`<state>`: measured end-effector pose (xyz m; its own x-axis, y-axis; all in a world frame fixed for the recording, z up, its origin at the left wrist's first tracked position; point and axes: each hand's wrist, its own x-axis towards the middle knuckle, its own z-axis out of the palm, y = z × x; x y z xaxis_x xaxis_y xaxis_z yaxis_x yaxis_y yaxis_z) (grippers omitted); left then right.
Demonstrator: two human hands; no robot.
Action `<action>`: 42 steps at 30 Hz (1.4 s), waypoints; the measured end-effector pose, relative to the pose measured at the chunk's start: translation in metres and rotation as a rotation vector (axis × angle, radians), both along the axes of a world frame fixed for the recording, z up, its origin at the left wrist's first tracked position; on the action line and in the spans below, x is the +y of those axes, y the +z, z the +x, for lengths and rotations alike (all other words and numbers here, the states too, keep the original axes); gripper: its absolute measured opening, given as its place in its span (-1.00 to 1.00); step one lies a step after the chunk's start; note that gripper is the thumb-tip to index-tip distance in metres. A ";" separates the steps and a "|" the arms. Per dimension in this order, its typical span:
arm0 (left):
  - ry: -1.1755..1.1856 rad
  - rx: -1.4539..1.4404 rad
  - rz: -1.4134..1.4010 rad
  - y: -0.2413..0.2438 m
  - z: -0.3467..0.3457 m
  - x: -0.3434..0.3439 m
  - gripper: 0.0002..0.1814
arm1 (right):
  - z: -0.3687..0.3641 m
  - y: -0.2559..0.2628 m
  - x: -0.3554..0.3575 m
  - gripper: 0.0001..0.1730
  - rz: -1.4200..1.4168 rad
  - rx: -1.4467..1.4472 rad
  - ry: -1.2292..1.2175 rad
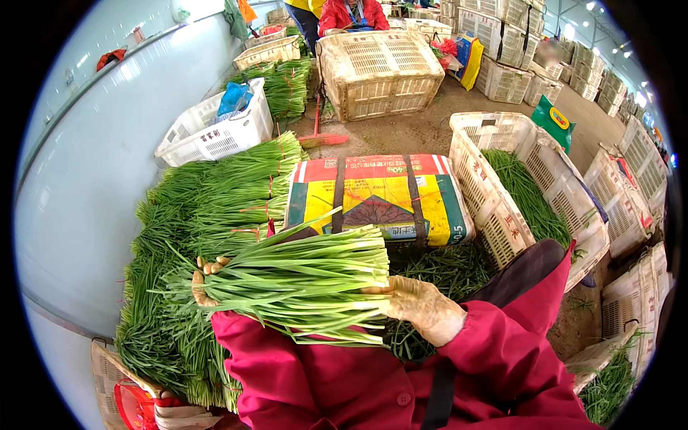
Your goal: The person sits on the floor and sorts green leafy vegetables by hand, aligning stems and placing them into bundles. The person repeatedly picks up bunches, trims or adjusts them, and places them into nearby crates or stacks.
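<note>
A loose bunch of green garlic chives lies across both my hands above my lap, its pale cut ends to the right. My left hand, in a tan glove, is wrapped around the leafy end, with fingertips showing. My right hand, in a similar soiled glove, holds the cut end from the right; its fingers are partly hidden under the stems. Beyond the bunch sits a red, yellow and green printed sack with two dark straps. Tied chive bundles are stacked to the left.
An open white plastic crate holding loose chives stands at the right. Loose leaves cover the ground beside my right hand. Another white crate is at the back left, near a red dustpan. A person in red is behind a large crate.
</note>
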<state>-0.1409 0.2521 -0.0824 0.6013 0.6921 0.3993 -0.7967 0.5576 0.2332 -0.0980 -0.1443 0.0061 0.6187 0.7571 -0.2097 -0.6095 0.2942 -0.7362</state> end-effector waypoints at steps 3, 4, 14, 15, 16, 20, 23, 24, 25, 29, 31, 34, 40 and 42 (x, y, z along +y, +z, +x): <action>-0.037 0.043 -0.066 0.008 -0.012 -0.002 -0.61 | -0.001 0.005 0.007 -0.28 -0.057 -0.061 -0.016; -0.045 0.054 -0.063 0.006 -0.015 0.004 -0.61 | -0.001 0.008 0.006 -0.29 -0.014 -0.024 0.052; -0.072 -0.017 -0.024 0.033 -0.011 -0.015 -0.62 | -0.014 0.018 0.033 -0.57 -0.211 -0.245 -0.134; -0.062 -0.004 -0.029 0.032 -0.010 -0.015 -0.62 | -0.015 0.009 0.033 -0.55 -0.132 -0.195 -0.163; -0.052 0.008 -0.035 0.029 -0.009 -0.015 -0.62 | -0.018 0.004 0.032 -0.57 -0.213 -0.236 -0.147; -0.068 0.010 -0.010 0.027 -0.008 -0.018 -0.62 | -0.032 0.012 0.024 -0.50 -0.191 -0.088 -0.074; -0.155 0.024 0.006 0.026 -0.013 -0.011 -0.62 | -0.027 0.017 0.010 -0.49 -0.296 -0.330 0.081; -0.164 0.030 -0.028 0.031 -0.013 -0.017 -0.63 | -0.026 0.015 0.006 -0.47 -0.269 -0.276 0.114; -0.172 0.036 -0.063 0.033 -0.013 -0.020 -0.63 | -0.026 0.014 0.000 -0.61 -0.231 -0.256 0.118; -0.258 0.004 -0.049 0.016 -0.014 0.002 -0.64 | 0.011 0.022 -0.044 -0.86 -0.423 -0.865 0.702; -0.172 0.063 -0.129 0.018 -0.011 -0.004 -0.65 | 0.025 0.021 -0.073 -0.86 -0.630 -0.911 0.800; -0.088 0.025 -0.114 0.012 -0.014 0.004 -0.65 | 0.027 0.027 -0.083 -0.67 -1.501 -1.483 0.628; -0.200 0.014 -0.025 0.061 -0.006 -0.040 -0.60 | -0.008 0.045 -0.045 -0.46 -0.364 -0.342 0.170; -0.203 0.006 0.045 0.069 -0.006 -0.044 -0.59 | -0.015 0.031 -0.029 -0.41 -0.283 -0.181 0.221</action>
